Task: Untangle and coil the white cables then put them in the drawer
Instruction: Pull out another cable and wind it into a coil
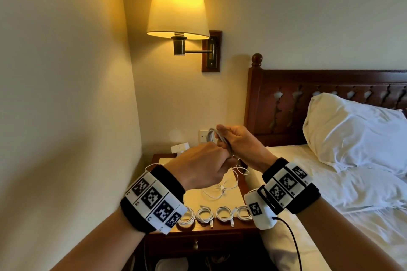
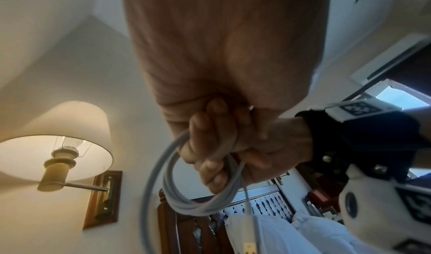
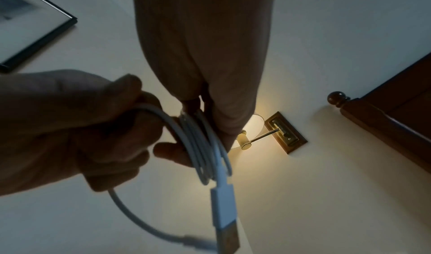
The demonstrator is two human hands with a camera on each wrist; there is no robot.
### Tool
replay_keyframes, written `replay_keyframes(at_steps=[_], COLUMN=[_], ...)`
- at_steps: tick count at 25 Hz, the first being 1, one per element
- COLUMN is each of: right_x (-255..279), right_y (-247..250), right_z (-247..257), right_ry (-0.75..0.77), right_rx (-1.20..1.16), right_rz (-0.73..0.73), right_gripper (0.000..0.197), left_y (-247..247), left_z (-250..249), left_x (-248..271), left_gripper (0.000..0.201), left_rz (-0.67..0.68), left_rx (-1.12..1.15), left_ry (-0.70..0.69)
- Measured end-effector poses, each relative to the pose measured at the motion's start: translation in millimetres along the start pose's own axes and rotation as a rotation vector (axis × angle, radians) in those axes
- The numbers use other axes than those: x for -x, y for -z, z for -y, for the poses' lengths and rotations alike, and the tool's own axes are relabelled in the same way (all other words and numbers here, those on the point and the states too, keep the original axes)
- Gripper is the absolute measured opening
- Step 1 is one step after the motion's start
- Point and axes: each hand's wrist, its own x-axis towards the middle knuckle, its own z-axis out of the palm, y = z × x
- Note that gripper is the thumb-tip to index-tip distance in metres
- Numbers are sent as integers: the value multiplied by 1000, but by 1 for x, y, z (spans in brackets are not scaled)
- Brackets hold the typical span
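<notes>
Above the nightstand (image 1: 199,230) I hold a white cable coil (image 1: 211,136) between both hands. My right hand (image 1: 239,141) pinches the loops of the coil (image 3: 206,148), and its USB plug (image 3: 225,219) hangs down. My left hand (image 1: 198,169) grips a loose strand of the same cable (image 3: 149,110). In the left wrist view the coil (image 2: 193,202) hangs under curled fingers (image 2: 210,138). Several finished coils (image 1: 204,215) lie in a row at the nightstand's front edge. Loose white cables (image 1: 222,187) lie tangled behind them. The drawer (image 1: 196,245) below is closed.
A lit wall lamp (image 1: 178,6) hangs above the nightstand. A white adapter (image 1: 180,148) and a wall socket (image 1: 203,136) are at the back. The bed with white pillows (image 1: 352,130) and a dark wooden headboard (image 1: 286,99) stands close on the right.
</notes>
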Motion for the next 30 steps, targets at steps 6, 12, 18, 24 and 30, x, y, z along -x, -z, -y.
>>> replay_keyframes(at_steps=[6, 12, 18, 24, 30], right_x=[7, 4, -5, -13, -9], right_y=[6, 1, 0, -5, -1], right_z=[3, 10, 16, 15, 2], right_ry=[-30, -96, -158, -178, -83], right_rx=[-212, -329, -211, -185, 36], right_rz=[160, 151, -14, -122, -158], right_gripper=[40, 43, 39, 40, 34], left_y=[15, 7, 2, -3, -21], left_z=[4, 41, 50, 42, 43], left_x=[-1, -8, -17, -16, -16], left_gripper=[30, 43, 50, 40, 36], left_rz=[-490, -653, -442, -321, -654], left_rx=[-159, 269, 525, 903, 537], left_ry=[-127, -75, 201, 348, 399])
